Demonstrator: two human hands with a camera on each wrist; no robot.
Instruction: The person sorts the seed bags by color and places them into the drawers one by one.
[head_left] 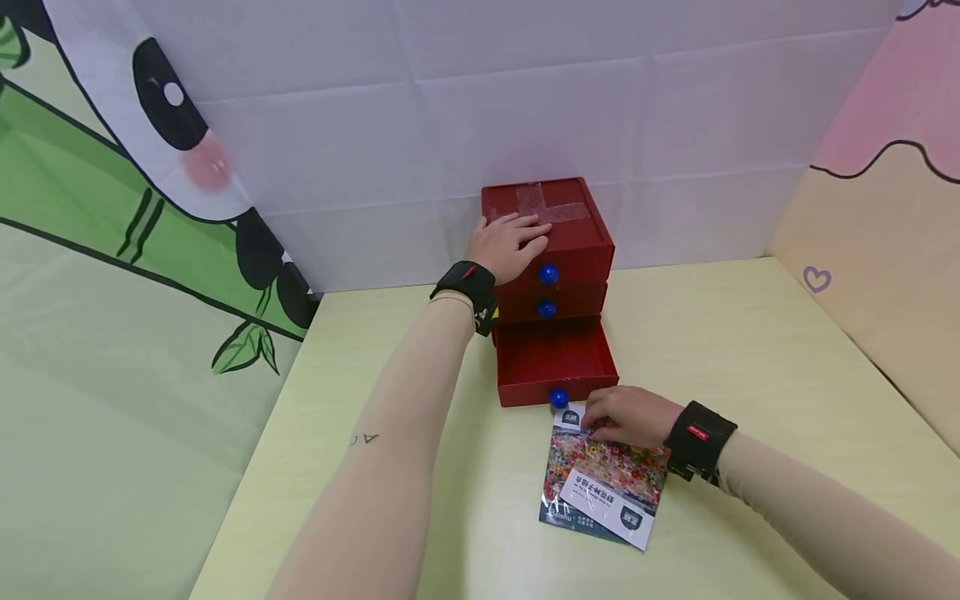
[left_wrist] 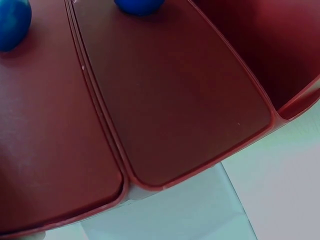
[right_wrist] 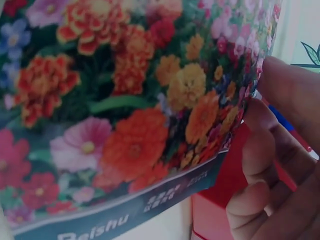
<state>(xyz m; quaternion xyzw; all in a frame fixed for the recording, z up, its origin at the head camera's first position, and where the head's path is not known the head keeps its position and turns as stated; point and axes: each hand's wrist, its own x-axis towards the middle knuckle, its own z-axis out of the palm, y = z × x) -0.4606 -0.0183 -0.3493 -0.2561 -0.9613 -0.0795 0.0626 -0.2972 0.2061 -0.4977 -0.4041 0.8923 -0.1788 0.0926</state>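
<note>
A small red drawer cabinet (head_left: 600, 242) with blue round knobs stands against the back wall, its bottom drawer (head_left: 517, 394) pulled out. My left hand (head_left: 506, 247) rests on the front left of its top, fingers extended. Two closed drawer fronts (left_wrist: 180, 100) fill most of the left wrist view; the hand itself is almost out of it. In front of the open drawer, my right hand (head_left: 630, 417) pinches a flower-printed seed packet (head_left: 600, 462) by its edge. In the right wrist view, thumb and fingers meet at the side of the packet (right_wrist: 135, 135), which reads "Beishu".
The cabinet stands at the back of a pale wooden table (head_left: 720, 333). A white cloth wall (head_left: 375, 167) rises right behind it. Printed cloth hangs at the left (head_left: 112, 417) and right (head_left: 885, 250). Clear tape (head_left: 532, 200) crosses the cabinet top.
</note>
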